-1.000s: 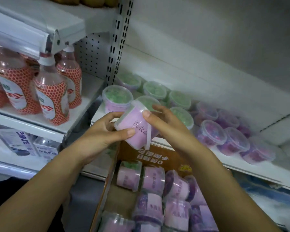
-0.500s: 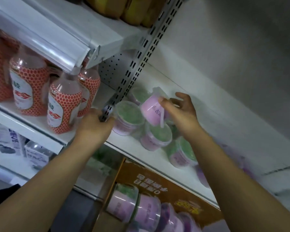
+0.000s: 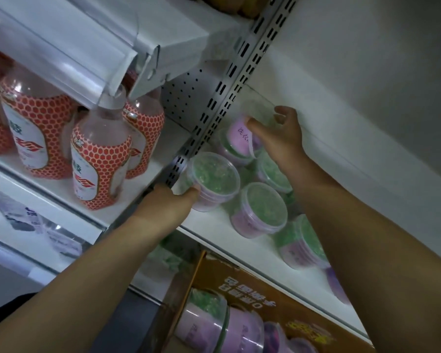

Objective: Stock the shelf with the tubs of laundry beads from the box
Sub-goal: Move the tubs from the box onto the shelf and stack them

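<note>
Tub of laundry beads [image 3: 241, 137] | thumb and curled fingers [image 3: 278, 115] of right hand [image 3: 283, 141] clamp its sidewall; tilted at shelf [image 3: 214, 225] back | left hand [image 3: 168, 202] thumb touches front tub [image 3: 211, 179], other fingers hidden | likely light, stiff, slick-labelled; best gripped round the wall under lid rim | round, clear lid, green beads, lilac label

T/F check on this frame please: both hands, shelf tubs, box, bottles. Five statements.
1. The right hand grips a tilted tub at the back of the shelf. True.
2. The left hand hangs clear of everything. False: it touches the front tub.
3. The box is empty. False: boxed tubs lie in it on their sides.
4. Red-patterned bottles stand on the neighbouring shelf to the left. True.
5. The front tub has no lid. False: a clear lid covers its green beads.
</note>
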{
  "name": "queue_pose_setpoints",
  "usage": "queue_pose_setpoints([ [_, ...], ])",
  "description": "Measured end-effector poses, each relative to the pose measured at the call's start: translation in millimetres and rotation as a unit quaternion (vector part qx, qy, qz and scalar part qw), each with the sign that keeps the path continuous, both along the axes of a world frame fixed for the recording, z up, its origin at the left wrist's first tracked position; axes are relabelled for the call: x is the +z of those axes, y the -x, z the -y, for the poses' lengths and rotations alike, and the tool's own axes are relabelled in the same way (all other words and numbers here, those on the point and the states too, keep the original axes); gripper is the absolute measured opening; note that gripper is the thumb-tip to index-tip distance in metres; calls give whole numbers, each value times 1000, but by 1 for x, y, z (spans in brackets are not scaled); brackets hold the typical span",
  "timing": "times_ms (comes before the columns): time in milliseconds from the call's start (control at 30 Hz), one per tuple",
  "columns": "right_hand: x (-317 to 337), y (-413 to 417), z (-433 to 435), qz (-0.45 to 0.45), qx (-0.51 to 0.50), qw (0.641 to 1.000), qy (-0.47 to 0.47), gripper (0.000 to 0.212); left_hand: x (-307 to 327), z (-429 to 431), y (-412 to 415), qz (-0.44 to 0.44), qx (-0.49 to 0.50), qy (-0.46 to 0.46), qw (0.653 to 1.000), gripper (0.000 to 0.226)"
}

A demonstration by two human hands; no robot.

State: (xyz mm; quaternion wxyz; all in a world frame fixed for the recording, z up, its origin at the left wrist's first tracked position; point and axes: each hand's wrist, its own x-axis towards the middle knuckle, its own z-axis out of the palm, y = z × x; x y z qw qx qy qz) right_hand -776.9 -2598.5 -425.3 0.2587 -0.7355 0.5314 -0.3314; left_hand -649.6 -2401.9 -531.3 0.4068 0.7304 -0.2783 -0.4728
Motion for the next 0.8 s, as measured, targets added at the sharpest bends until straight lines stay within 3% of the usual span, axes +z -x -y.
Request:
queue_pose_setpoints([
  [267, -14, 1, 7, 0, 7, 1000, 24, 83, 4, 3, 7, 45, -16, -40, 998, 90],
  [533, -21, -9, 10, -37, 17, 999, 30, 98, 1, 3, 3, 24, -4, -32, 999, 94],
  [800, -23, -12, 12, -22, 7, 998, 57, 88, -1, 3, -1, 16, -12, -21, 1000, 89],
])
